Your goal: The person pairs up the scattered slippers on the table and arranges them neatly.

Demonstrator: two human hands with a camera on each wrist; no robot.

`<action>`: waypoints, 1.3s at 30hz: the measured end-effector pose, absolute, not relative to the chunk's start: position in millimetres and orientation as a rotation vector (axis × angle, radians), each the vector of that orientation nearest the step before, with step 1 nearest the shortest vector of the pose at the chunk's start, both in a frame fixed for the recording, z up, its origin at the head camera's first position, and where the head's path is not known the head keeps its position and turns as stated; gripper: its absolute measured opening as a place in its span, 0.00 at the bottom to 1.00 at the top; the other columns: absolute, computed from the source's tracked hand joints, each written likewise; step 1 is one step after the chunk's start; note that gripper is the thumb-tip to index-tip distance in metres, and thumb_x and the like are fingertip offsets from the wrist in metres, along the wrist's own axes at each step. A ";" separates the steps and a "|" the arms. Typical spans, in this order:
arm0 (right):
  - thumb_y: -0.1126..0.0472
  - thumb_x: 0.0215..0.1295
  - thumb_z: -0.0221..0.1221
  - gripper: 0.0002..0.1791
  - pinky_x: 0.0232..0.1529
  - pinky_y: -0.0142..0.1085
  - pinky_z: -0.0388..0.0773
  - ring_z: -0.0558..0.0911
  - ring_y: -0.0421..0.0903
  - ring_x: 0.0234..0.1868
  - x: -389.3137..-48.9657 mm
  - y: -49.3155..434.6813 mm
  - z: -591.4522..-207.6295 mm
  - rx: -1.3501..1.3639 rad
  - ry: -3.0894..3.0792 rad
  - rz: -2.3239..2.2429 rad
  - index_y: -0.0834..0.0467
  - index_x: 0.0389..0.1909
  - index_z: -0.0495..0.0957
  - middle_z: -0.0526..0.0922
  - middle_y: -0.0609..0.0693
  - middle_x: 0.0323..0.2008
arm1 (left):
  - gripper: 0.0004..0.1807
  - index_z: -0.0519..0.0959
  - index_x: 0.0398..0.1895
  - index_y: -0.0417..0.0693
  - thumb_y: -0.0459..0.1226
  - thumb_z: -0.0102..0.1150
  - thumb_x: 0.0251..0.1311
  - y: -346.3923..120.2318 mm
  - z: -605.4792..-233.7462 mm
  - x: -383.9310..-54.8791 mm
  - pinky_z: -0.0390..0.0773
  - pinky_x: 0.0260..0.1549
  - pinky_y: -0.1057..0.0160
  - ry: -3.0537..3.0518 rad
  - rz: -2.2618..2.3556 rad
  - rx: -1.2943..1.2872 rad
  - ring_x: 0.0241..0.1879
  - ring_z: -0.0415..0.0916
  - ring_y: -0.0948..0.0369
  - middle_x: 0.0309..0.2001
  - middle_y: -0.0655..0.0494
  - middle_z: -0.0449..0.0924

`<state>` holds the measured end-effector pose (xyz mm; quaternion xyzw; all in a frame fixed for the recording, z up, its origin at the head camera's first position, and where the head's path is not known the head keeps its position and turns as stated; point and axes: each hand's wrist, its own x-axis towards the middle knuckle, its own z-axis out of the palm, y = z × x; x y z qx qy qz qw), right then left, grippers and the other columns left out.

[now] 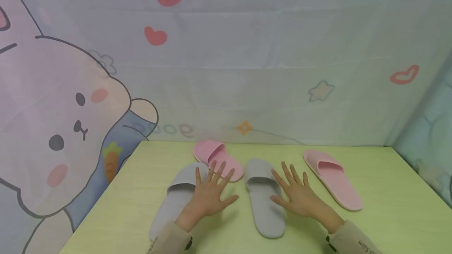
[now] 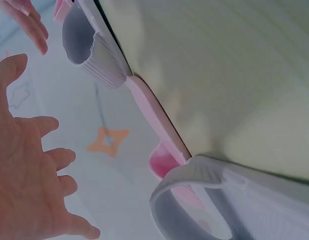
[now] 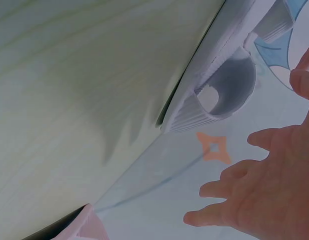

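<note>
Toward the tabletop's (image 1: 123, 207) left edge, in the head view, we see one grey slipper (image 1: 169, 209), a central grey slipper (image 1: 267, 214), one pink slipper (image 1: 210, 150) by the back edge, another pink slipper (image 1: 339, 185) nearest the right. The left wrist view shows the left hand (image 2: 27, 180), fingers spread, empty; the right wrist view, the right hand (image 3: 274, 185) likewise.

At seven o'clock I wear a beige left sleeve (image 1: 171, 236) above my bare left hand (image 1: 207, 197); near half past four, a matching right sleeve (image 1: 352, 238) above my bare right hand (image 1: 300, 198). Small dark lettering (image 1: 365, 247), too blurred to read, marks each, and a dark patch (image 1: 189, 243) edges each cuff's inner side.
</note>
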<state>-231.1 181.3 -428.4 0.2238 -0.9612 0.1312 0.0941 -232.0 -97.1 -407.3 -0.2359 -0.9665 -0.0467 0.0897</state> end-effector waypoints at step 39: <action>0.42 0.61 0.49 0.35 0.57 0.65 0.53 0.53 0.66 0.66 -242.1 180.2 -420.9 0.695 -2.756 0.377 0.52 0.66 0.55 0.48 0.63 0.68 | 0.37 0.55 0.67 0.60 0.60 0.46 0.55 -138.8 -382.0 -232.8 0.41 0.57 0.30 -2.737 -0.141 -0.664 0.69 0.43 0.51 0.70 0.55 0.48</action>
